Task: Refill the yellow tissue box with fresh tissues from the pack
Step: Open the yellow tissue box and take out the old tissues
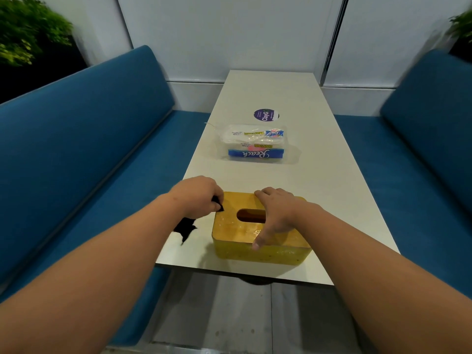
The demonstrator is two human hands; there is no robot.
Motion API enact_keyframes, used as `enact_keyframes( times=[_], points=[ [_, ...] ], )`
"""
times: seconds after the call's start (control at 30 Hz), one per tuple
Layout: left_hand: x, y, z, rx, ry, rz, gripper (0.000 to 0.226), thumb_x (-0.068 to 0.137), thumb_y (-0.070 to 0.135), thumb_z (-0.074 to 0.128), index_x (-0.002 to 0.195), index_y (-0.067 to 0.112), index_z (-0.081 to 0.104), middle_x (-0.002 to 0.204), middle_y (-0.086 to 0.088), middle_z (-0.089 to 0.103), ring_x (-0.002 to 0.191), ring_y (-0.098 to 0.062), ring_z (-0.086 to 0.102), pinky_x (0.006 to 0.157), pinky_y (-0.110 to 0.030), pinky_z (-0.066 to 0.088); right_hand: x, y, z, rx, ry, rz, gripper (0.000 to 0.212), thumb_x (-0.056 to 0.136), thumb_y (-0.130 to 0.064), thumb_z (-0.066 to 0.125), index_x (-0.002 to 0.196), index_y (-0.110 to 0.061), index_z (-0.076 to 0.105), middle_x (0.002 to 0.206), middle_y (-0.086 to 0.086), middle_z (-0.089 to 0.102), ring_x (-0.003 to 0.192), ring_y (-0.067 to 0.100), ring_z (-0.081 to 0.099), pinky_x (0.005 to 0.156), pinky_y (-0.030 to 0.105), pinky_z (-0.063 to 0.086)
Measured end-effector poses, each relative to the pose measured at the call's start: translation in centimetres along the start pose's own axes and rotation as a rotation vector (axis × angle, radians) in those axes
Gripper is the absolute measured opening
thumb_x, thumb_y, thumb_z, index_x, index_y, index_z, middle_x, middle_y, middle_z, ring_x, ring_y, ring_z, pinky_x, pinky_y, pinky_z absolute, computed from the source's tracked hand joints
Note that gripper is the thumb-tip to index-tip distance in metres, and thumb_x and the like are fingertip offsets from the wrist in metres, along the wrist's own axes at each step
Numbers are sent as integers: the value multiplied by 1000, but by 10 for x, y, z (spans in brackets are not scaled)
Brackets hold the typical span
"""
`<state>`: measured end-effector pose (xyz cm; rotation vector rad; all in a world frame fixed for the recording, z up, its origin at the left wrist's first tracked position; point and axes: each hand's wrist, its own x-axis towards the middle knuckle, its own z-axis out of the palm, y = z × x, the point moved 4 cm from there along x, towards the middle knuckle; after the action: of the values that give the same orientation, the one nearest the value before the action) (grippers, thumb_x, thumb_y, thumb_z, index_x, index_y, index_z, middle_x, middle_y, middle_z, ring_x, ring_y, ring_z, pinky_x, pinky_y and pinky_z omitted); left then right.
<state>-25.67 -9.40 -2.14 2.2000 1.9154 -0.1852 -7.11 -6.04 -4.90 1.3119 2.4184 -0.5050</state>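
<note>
- Near the front edge of the white table (332, 180) stands the yellow tissue box (263, 251), its wooden lid (237, 231) in place and the oval slot (251, 216) showing nothing but dark inside.
- Right hand (277, 215) lies across the lid, fingers curled over the far edge and thumb reaching down to the near edge; this grip holds the lid between fingers and thumb.
- Left hand (198, 198) sits at the box's left far corner, fingers curled and pinching a scrap of black cloth (217, 203); whether it touches the box itself I cannot tell.
- More of that black material (185, 228) hangs beneath the left wrist, over the table's left edge.
- Farther along the table, well apart from the box, lies the pack of tissues (255, 144), a clear plastic wrap with blue "Reach" lettering, printed upside down from this view.
- Just beyond the pack is a round purple sticker (265, 115) on the table.
- Blue upholstered benches (89, 139) run along both sides, with green plants (28, 31) behind the left one.
</note>
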Motion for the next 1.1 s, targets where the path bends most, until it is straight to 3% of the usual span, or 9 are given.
enact_keyframes(
  times=[0.1, 0.2, 0.27, 0.47, 0.63, 0.8, 0.97, 1.1],
  points=[
    [-13, -26, -6, -76, 8, -96, 12, 93, 32, 61, 103, 30, 68, 94, 8, 61, 79, -10, 56, 67, -27, 48, -1, 2, -1, -24, -3, -24, 139, 46, -79, 76, 154, -27, 7, 159, -2, 15, 144, 29, 17, 114, 52, 24],
    [-21, -32, -14, -170, 9, -108, 15, 92, 32, 63, 107, 33, 61, 90, 10, 59, 71, -5, 54, 63, -25, 46, 0, -4, -6, -71, 9, -59, 140, 47, -81, 73, 155, -25, 3, 161, 0, 11, 146, 30, 13, 116, 52, 18],
    [-23, -27, -17, -155, 11, -96, 17, 92, 32, 64, 108, 32, 61, 85, 13, 55, 70, -6, 53, 62, -24, 46, 2, -9, -7, -67, -5, -48, 139, 49, -78, 75, 155, -24, 3, 161, 0, 11, 146, 30, 15, 116, 51, 22],
    [-5, 19, -6, 9, 18, 60, 24, 97, 37, 57, 119, 30, 65, 109, 3, 62, 97, -18, 56, 86, -35, 53, 8, -15, -6, -68, -46, 5, 135, 49, -75, 78, 154, -24, 10, 158, 1, 19, 143, 30, 22, 112, 50, 28],
    [-4, 4, 2, 50, 13, 4, 25, 97, 39, 56, 118, 30, 66, 109, 3, 61, 96, -18, 56, 83, -35, 54, 7, -13, -3, -51, -34, -5, 135, 49, -75, 78, 154, -25, 10, 159, 1, 18, 143, 30, 21, 113, 51, 26],
    [0, 25, 4, 50, 15, 79, 26, 98, 38, 54, 119, 30, 66, 107, 3, 60, 96, -17, 55, 83, -33, 53, 9, -14, -4, -58, -32, 1, 134, 48, -76, 78, 154, -26, 11, 157, 1, 21, 142, 28, 24, 112, 51, 28],
    [-16, -16, -2, 94, 10, -64, 20, 96, 37, 55, 111, 33, 67, 106, 6, 62, 95, -18, 58, 80, -39, 55, 8, -13, -3, -46, -28, -3, 134, 49, -75, 78, 154, -25, 10, 158, 0, 20, 142, 29, 23, 112, 51, 28],
    [-19, -2, 4, -1, 13, 18, 23, 97, 39, 54, 116, 35, 67, 109, 7, 60, 98, -16, 55, 83, -34, 52, 10, -14, -4, -54, -31, 2, 135, 48, -76, 77, 154, -25, 10, 158, 1, 19, 143, 30, 23, 112, 52, 28]
  ],
)
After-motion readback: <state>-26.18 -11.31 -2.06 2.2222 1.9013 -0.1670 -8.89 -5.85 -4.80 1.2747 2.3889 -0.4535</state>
